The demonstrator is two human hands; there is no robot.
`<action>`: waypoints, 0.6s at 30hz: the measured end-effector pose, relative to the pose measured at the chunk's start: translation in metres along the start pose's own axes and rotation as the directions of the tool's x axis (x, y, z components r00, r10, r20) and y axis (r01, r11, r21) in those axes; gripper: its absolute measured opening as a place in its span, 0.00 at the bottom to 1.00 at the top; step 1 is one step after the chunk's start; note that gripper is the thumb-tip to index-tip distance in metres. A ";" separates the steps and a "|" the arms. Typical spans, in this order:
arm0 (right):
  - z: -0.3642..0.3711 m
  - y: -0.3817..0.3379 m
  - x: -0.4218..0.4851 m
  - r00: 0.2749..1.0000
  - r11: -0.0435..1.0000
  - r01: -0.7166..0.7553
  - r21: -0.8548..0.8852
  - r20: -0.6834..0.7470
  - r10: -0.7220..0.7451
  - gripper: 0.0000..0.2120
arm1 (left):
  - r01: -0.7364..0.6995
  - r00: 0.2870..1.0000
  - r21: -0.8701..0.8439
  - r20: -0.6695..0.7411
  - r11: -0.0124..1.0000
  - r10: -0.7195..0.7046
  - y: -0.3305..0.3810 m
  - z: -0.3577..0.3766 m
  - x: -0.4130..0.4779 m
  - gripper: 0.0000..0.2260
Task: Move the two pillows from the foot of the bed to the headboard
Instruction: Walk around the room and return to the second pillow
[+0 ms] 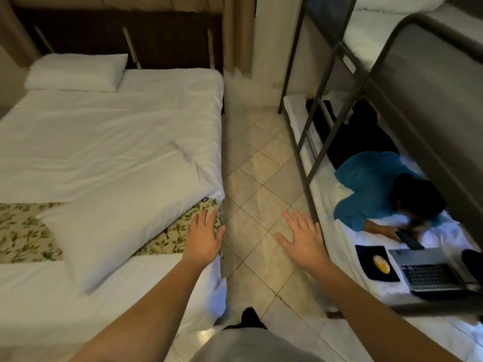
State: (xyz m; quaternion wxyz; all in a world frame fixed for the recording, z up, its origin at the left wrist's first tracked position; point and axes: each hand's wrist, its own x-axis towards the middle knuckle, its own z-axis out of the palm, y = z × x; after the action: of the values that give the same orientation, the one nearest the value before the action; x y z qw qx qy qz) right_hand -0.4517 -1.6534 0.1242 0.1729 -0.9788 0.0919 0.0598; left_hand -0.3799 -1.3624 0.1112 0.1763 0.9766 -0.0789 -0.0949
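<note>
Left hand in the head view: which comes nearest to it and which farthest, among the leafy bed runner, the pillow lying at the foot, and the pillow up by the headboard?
From the left hand:
1. Leafy bed runner, directly under the fingers.
2. Foot pillow, just left of the hand.
3. Headboard pillow, far corner of the bed.

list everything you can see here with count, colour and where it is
pillow at headboard: 1, white, top left of the bed
pillow at foot: 1, white, lying on the runner
runner: 1, leaf print, across the bed's foot
headboard: 1, dark brown, far end
bunk bed: 1, grey metal, right
person lying down: 1, blue top, lower bunk
laptop: 1, grey, lower bunk
phone: 1, black, in that person's hand
left hand: open, over the bed's edge
right hand: open, over the floor
</note>
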 end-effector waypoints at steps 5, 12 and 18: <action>-0.014 0.013 0.052 0.999 1.000 0.006 -0.001 0.045 -0.006 0.34 | 0.023 1.000 0.036 -0.005 0.999 -0.023 0.022 -0.003 0.053 0.27; -0.041 0.009 0.137 0.994 0.996 0.085 -0.032 0.068 -0.082 0.34 | 0.060 0.997 -0.035 -0.042 0.998 -0.062 0.035 -0.017 0.114 0.27; -0.037 -0.012 0.208 0.971 0.980 0.196 -0.037 0.147 -0.189 0.34 | 0.216 0.974 -0.034 -0.062 0.976 -0.217 0.013 -0.023 0.143 0.29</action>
State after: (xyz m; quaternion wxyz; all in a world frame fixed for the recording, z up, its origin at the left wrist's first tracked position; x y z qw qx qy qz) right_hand -0.2437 -1.6886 0.1312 0.1591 -0.9804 -0.0175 0.1149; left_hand -0.2382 -1.3933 0.1145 0.1804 0.9795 0.0350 -0.0827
